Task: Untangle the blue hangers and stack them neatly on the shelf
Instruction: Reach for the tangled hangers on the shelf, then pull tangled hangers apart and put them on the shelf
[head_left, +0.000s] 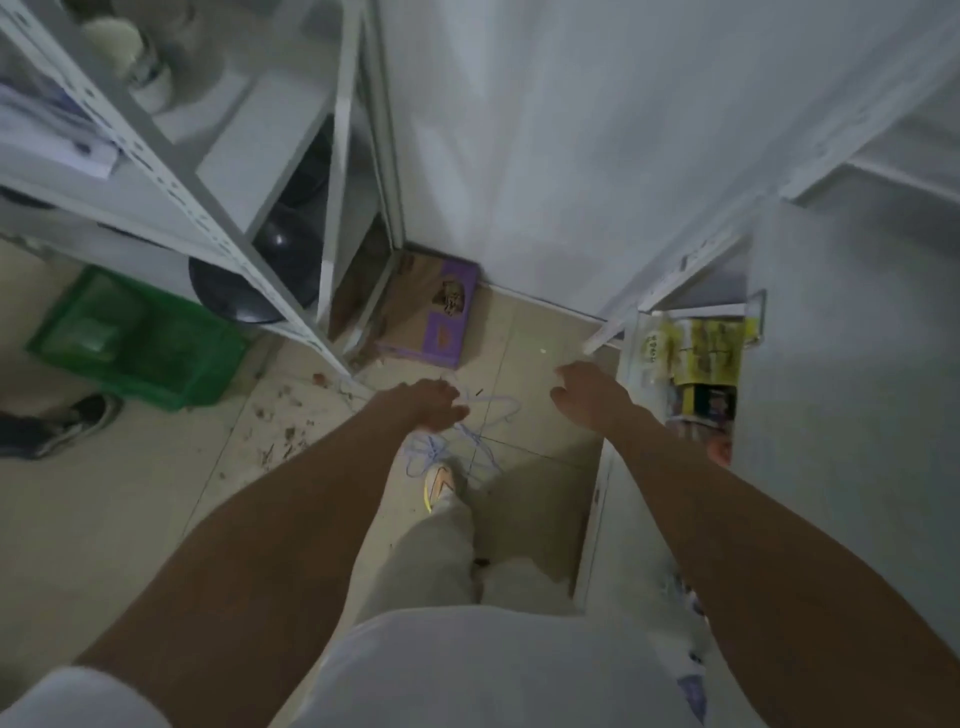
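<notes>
While the blue hangers (467, 431) are held up in a bunch above the floor (156, 519), they are gripped by the left hand (434, 405), whose fingers are curled around the top of the bunch. The thin blue wires are seen hanging down below that hand, looped through each other, just above a shoe (439, 483). The right hand (587, 389) is held out to the side of the hangers, apart from them, and nothing is held in it; its fingers seem loosely bent, but the blur makes this hard to tell.

A few things could go wrong from here. If the bunch is pulled hard, the hooks could be caught tighter on each other, and a thin wire could be bent. If the grip is loosened, the whole bunch could be dropped onto the dirty floor. The space is tight, so a loose hook could be snagged on the metal shelf (171, 171), which stands up and away from the hangers on the left hand's side, or on the trouser leg below them.

Beyond the hangers, against the wall, a purple box (441, 322) with a picture on it is seen. Yellow packets (696, 348) are stacked on the far side of the right hand. No words can be read on either; the print is too blurred.
</notes>
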